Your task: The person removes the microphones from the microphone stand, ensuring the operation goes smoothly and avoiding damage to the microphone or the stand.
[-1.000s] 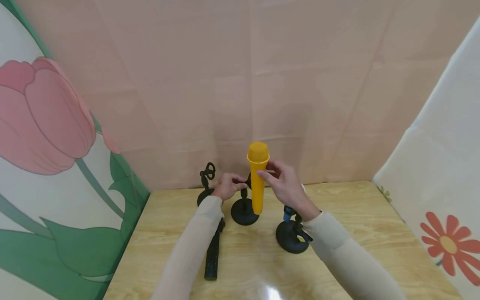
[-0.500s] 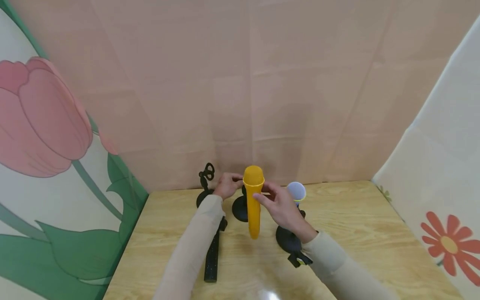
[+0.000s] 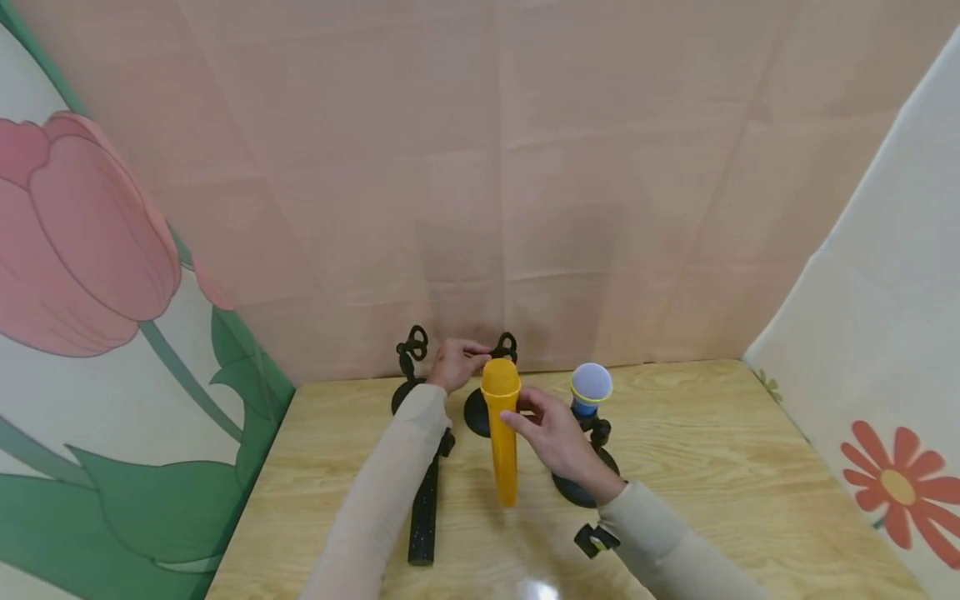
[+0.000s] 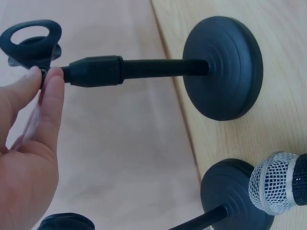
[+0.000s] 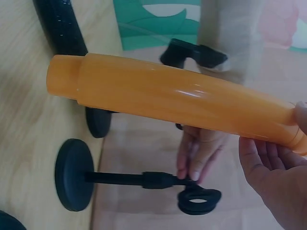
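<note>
Yellow mic (image 3: 506, 450) is held head up in the right hand (image 3: 555, 429), pinched near its head between thumb and fingers. Just beyond that grip, apart from the mic, rises the middle stand (image 4: 153, 68); the left hand (image 4: 36, 129) pinches it right under its clip (image 4: 36, 40), thumb against fingers. Left of the left hand's grip is another stand (image 3: 407, 365); nearer the person, partly under the left forearm, lies a black mic (image 3: 423, 521). Right of the right hand, a blue mic (image 3: 592, 383) tops a third stand (image 3: 572, 490) on the table (image 3: 705, 467).
</note>
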### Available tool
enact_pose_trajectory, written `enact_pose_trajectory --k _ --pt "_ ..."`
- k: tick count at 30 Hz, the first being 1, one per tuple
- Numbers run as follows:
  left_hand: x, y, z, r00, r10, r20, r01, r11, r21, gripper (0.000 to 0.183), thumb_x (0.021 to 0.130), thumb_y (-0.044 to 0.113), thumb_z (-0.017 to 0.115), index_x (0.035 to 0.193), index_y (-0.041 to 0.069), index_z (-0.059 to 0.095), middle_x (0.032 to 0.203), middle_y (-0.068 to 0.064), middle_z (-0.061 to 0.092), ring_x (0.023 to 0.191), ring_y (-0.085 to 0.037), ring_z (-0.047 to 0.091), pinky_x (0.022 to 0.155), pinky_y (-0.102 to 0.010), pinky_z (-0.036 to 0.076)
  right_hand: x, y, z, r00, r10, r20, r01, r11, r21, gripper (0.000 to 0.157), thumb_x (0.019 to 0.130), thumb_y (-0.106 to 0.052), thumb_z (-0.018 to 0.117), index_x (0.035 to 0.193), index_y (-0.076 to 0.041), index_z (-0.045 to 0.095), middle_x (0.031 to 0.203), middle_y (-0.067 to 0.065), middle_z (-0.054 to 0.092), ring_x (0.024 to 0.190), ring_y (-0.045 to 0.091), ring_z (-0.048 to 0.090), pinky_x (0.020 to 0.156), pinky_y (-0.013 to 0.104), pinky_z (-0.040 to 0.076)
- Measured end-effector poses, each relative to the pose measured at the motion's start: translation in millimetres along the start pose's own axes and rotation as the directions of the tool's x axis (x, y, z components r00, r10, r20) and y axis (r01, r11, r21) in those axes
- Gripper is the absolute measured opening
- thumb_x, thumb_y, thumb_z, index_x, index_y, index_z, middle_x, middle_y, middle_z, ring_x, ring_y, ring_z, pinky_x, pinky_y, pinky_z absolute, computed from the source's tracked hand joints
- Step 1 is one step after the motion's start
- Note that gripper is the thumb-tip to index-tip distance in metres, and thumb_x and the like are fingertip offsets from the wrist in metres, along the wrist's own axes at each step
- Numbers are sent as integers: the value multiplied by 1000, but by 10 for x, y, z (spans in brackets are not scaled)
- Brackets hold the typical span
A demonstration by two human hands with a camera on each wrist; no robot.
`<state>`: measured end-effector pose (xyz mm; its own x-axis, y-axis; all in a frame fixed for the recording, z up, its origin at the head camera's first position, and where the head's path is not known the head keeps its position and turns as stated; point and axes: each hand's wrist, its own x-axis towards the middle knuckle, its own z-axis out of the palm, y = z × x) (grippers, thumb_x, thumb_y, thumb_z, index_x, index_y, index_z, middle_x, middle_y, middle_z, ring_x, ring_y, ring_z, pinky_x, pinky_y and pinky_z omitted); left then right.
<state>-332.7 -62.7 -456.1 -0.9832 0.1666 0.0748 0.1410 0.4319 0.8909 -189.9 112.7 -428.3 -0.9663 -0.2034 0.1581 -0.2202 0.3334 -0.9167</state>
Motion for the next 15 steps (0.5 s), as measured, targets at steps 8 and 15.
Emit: enact_pose_trajectory --k 8,15 --pt "12 2 -18 998 -21 52 22 1000 -20 23 94 4 68 117 4 74 117 -14 71 97 -31 71 80 -33 60 4 202 49 998 63 -12 -64 998 -18 33 97 -22 67 123 -2 65 111 7 68 102 22 64 97 49 51" --pt "3 -15 -27 996 1 87 2 1000 -31 29 95 3 66 124 5 70 124 -13 68 104 -31 69 84 -35 58 42 464 122 993 112 -26 -113 993 -36 32 97 -22 67 121 -1 66 108 6 70 99 21 64 92 46 54"
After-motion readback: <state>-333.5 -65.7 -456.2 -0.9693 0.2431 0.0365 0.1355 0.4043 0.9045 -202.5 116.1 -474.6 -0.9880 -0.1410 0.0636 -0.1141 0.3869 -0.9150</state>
